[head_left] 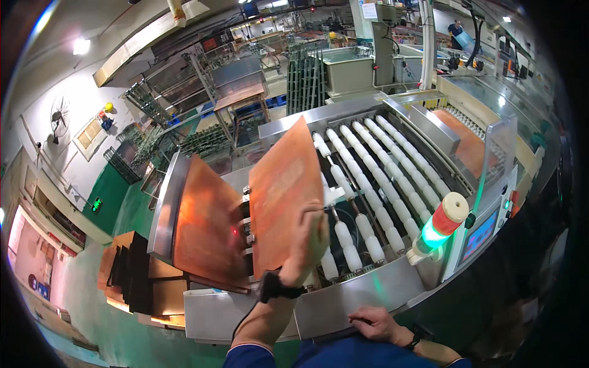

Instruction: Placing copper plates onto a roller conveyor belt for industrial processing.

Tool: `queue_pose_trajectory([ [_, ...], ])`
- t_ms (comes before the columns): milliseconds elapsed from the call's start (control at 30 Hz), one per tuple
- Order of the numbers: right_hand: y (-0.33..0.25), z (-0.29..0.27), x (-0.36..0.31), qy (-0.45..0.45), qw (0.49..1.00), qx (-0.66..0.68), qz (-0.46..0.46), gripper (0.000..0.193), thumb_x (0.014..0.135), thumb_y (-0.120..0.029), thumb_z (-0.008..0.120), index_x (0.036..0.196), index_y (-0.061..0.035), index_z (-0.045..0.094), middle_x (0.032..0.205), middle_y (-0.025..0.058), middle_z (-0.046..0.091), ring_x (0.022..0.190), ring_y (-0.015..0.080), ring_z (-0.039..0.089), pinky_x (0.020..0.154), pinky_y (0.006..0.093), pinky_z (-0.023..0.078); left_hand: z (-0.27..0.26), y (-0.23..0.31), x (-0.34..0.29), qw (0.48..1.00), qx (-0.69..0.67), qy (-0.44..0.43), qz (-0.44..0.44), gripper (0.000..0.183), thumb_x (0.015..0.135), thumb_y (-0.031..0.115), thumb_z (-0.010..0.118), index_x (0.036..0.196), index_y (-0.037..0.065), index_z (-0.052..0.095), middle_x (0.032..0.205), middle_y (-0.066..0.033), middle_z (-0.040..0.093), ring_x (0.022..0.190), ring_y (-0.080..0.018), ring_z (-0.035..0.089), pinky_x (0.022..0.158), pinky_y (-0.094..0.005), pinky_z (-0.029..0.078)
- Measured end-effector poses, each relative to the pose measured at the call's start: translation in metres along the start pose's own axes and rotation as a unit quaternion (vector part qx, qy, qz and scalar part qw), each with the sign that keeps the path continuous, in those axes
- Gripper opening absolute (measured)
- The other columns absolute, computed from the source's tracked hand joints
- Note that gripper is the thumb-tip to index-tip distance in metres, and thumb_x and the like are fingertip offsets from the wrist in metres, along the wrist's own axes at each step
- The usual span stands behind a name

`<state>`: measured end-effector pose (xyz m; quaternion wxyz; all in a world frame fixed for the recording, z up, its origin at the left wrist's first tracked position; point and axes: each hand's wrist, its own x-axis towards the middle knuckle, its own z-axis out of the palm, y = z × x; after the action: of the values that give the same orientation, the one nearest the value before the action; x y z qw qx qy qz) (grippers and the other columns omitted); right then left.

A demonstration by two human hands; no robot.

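Observation:
A copper-coloured panel [285, 190] stands tilted at the left end of the roller conveyor [383, 165]. My left hand [308, 239] is raised against its lower right part, fingers pointing up and slightly blurred; a dark band circles that wrist. To the left, a second copper-coloured panel [205, 224] leans on a metal-edged rack [169, 205], its surface smeared by motion. Small clamp-like fittings [247, 199] show between the two panels. My right hand [375, 323] is low by the front metal edge [362, 300], its fingers curled; whatever lies inside them is hidden.
A signal lamp [438, 224], lit green, rises at the front right beside a screen [480, 236]. Another copper-coloured panel [460, 138] lies farther along the line. Brown boards [126, 270] stack on the floor at left. Another person [455, 35] stands far back.

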<state>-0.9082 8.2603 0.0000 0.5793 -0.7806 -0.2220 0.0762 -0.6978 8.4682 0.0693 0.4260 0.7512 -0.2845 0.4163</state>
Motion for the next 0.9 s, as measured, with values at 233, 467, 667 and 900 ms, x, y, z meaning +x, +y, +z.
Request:
queue_pose_trajectory([
  [233, -0.02, -0.081, -0.069, 0.032, 0.998, 0.0, 0.057, 0.019, 0.09, -0.008, 0.07, 0.108, -0.0013, 0.072, 0.099, 0.0114, 0.074, 0.091, 0.0222, 0.072, 0.082, 0.0322, 0.056, 0.102, 0.001, -0.034, 0.979, -0.011, -0.198, -0.045, 0.021, 0.077, 0.008, 0.074, 0.093, 0.001, 0.063, 0.099, -0.0161, 0.062, 0.093, -0.0355, 0.06, 0.082, -0.0424, 0.052],
  [467, 0.007, -0.313, -0.175, 0.546, 0.834, -0.054, 0.052, 0.018, 0.088, -0.005, 0.058, 0.073, 0.0016, 0.063, 0.073, 0.0075, 0.065, 0.064, 0.0131, 0.06, 0.06, 0.027, 0.048, 0.092, 0.0, -0.065, 0.944, -0.129, -0.207, -0.223, 0.042, 0.079, 0.007, 0.071, 0.119, 0.003, 0.062, 0.118, -0.0138, 0.065, 0.111, -0.0273, 0.061, 0.098, -0.0398, 0.05],
  [667, 0.116, -0.567, -0.193, 0.664, 0.723, -0.157, 0.106, 0.021, 0.093, -0.019, 0.063, 0.094, 0.0004, 0.069, 0.077, 0.0069, 0.065, 0.069, 0.0162, 0.062, 0.066, 0.0286, 0.05, 0.044, 0.075, -0.07, 0.948, 0.07, -0.091, -0.295, 0.03, 0.092, 0.015, 0.065, 0.115, -0.003, 0.065, 0.105, -0.0133, 0.068, 0.097, -0.0267, 0.064, 0.087, -0.0374, 0.052],
  [900, 0.234, -0.712, -0.033, 0.308, 0.832, -0.453, 0.092, 0.044, 0.09, -0.04, 0.065, 0.115, -0.0053, 0.07, 0.116, 0.0218, 0.066, 0.114, 0.0402, 0.059, 0.099, 0.0469, 0.047, 0.117, 0.224, -0.123, 0.801, 0.374, 0.012, -0.468, 0.032, 0.095, 0.015, 0.063, 0.117, -0.008, 0.065, 0.111, -0.0239, 0.07, 0.1, -0.0342, 0.066, 0.09, -0.0393, 0.052],
])
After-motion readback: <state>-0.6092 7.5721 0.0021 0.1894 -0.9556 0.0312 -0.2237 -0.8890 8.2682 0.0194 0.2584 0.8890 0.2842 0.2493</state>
